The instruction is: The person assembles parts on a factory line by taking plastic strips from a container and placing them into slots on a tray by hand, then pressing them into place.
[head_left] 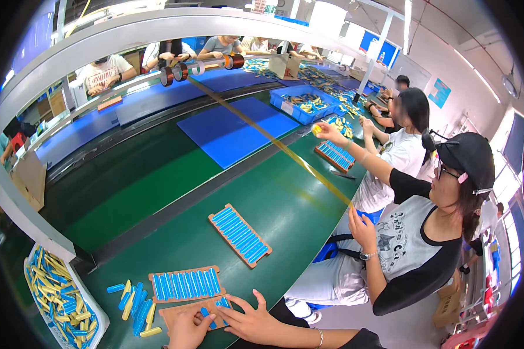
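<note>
1. White bin, lower left beside the green bench: filled with loose blue and yellow cylindrical pieces.
2. Blue crate, far along the bench: holds a heap of yellow and blue pieces.
3. Slotted brown tray: its row of slots is full of blue pieces; a second full tray lies farther off, apart from it.
4. Near tray, at the lower edge: mostly empty, with a few blue pieces at its right end.
5. Loose pieces: blue and yellow, scattered just left of the trays.
6. Left hand: rests on the near tray, fingers curled; whether it grips a piece cannot be told.
7. Right hand: fingers spread and flat, fingertips touching the blue pieces in the near tray, grasping nothing.
8. Neighbouring person: stretches a strip of yellow tape across the bench.
</note>
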The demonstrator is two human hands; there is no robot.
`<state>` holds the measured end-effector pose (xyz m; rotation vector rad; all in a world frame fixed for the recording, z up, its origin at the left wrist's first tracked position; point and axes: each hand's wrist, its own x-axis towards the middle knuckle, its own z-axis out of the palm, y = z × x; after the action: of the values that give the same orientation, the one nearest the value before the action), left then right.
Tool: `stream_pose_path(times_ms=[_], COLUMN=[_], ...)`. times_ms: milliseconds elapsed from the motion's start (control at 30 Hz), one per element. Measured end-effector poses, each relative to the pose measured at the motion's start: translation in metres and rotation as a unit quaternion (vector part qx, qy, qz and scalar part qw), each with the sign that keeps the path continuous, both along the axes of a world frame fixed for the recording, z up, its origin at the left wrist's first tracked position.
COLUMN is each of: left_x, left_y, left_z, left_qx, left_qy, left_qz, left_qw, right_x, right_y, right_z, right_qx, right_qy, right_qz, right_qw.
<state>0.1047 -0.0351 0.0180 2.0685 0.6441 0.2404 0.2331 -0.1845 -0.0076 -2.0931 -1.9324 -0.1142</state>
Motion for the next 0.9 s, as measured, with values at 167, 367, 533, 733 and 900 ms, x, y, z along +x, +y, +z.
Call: stream_pose_path(times_ms=[167, 367, 533, 733, 900], left_x=[0.002, -0.008, -0.007, -0.01, -0.023], left_y=[-0.003, -0.012, -0.021, -0.019, -0.019], left_z=[0.009, -0.02, 0.0, -0.001, 0.0], left_qx=[-0.016, -0.079, -0.29, -0.23, -0.228], left_qy=[-0.013, -0.086, -0.094, -0.077, -0.052], left_qz=[-0.012, -0.02, 0.029, 0.014, 0.048], left_qw=[1.0, 0.993, 0.952, 0.97, 0.971], right_x=[0.002, 0.0, 0.008, 0.019, 0.026], right_y=[-0.002, 0.003, 0.022, 0.034, 0.044], right_z=[-0.007, 0.014, 0.023, 0.033, 0.038], right_qx=[-0.001, 0.055, 0.03, -0.003, -0.11], right_qy=[0.073, 0.138, 0.459, 0.621, 0.6], right_qz=[-0.023, -0.019, -0.014, -0.011, -0.001], right_qw=[0.997, 0.989, 0.888, 0.784, 0.792])
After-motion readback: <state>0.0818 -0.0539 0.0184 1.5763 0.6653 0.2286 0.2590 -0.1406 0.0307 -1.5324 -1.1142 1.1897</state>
